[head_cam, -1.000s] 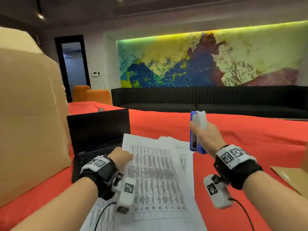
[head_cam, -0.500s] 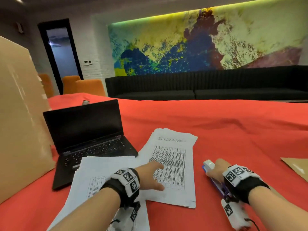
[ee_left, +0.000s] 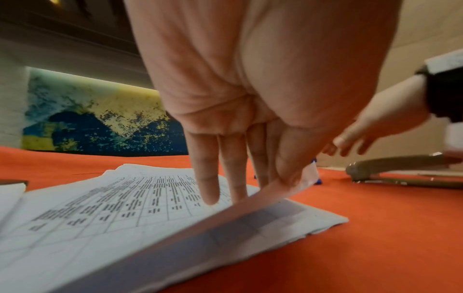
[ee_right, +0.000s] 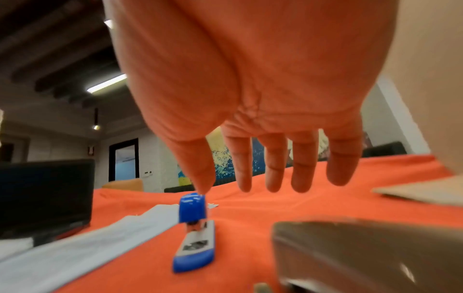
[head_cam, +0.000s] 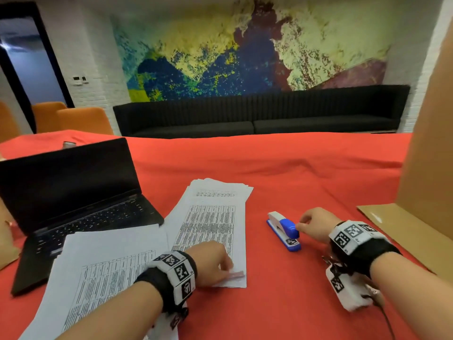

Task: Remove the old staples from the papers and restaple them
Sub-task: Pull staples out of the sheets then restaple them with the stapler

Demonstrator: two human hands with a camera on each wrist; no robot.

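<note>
Half a second ago my right hand (head_cam: 316, 227) lay over the stapler (head_cam: 284, 229) on the red surface (head_cam: 306, 173); now it has let go and only the thumb touches the blue cap. A second ago I held that stapler up in the air. My left hand (head_cam: 210, 263) has slid down the right-hand stack of papers (head_cam: 213, 224) to its near corner.

From the head view, the stapler lies flat, just right of the papers, near the laptop (head_cam: 73, 192). A second stack (head_cam: 103, 271) sits under my left forearm.

From the left wrist, my fingers (ee_left: 205, 184) are straight on the printed sheet while my thumb lifts the top page's edge. I judge the paper light, floppy and easily torn, so I should pinch it by the corner. I cannot see a staple.

From the right wrist, my fingers (ee_right: 300, 168) hang loose and spread, holding nothing. The stapler (ee_right: 194, 228) looks rigid, smooth plastic, best gripped around its body.
</note>
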